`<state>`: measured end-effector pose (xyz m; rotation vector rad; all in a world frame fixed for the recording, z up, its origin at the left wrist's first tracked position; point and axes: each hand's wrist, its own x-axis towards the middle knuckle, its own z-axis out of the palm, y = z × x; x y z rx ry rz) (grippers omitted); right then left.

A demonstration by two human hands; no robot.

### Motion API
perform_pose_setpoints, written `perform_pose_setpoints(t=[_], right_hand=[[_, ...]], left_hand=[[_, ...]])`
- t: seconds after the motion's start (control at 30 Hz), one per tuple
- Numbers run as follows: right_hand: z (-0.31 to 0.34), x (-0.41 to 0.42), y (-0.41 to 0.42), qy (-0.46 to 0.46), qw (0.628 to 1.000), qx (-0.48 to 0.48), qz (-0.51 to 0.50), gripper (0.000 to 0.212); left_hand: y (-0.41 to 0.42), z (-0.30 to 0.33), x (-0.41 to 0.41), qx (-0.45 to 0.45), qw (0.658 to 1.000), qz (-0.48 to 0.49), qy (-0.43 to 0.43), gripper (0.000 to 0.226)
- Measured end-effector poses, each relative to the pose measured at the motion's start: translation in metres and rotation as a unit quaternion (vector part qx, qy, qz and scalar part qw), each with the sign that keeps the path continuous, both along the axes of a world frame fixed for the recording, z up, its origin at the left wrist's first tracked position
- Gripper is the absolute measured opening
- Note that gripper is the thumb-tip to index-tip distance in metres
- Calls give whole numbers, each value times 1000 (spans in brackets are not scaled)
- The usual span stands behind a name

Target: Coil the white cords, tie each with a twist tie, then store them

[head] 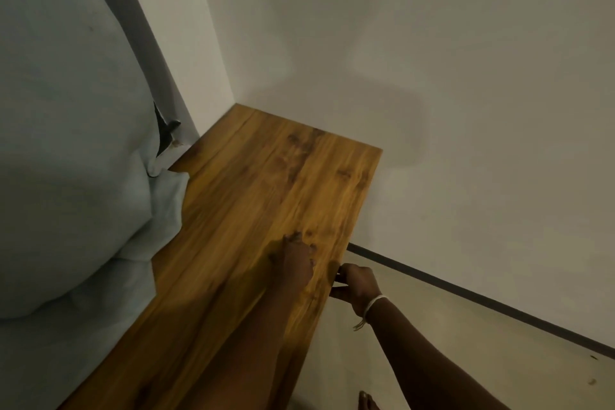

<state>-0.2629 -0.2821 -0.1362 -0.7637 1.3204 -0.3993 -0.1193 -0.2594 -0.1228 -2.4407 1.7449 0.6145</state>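
Observation:
No white cord or twist tie shows in the head view. My left hand (296, 263) lies on the wooden table top (266, 196) near its right edge, fingers spread and holding nothing. My right hand (357, 286) is beside the table, its thumb and fingers curled onto the top's right side edge. A white string bracelet (371, 304) circles that wrist. Whatever lies under the edge is hidden.
The table stands in a corner between white walls (432, 60). A pale blue cushion and bedding (73, 143) press against its left side. On the right are a beige floor (449, 343) with a dark skirting strip (482, 306) and a bare foot (367, 403).

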Motion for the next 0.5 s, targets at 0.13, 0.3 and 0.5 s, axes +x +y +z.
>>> perform_pose_setpoints(t=[0.13, 0.3, 0.5], right_hand=[[2, -1, -2, -13, 999, 25, -24, 16], [7, -4, 5, 24, 999, -8, 38, 11], [27, -8, -10, 148, 973, -50, 171, 25]], left_hand=[[-5, -3, 2, 49, 998, -18, -20, 49], [-2, -12, 1, 18, 1000, 0, 1, 50], [-4, 12, 5, -84, 987, 56, 123, 47]])
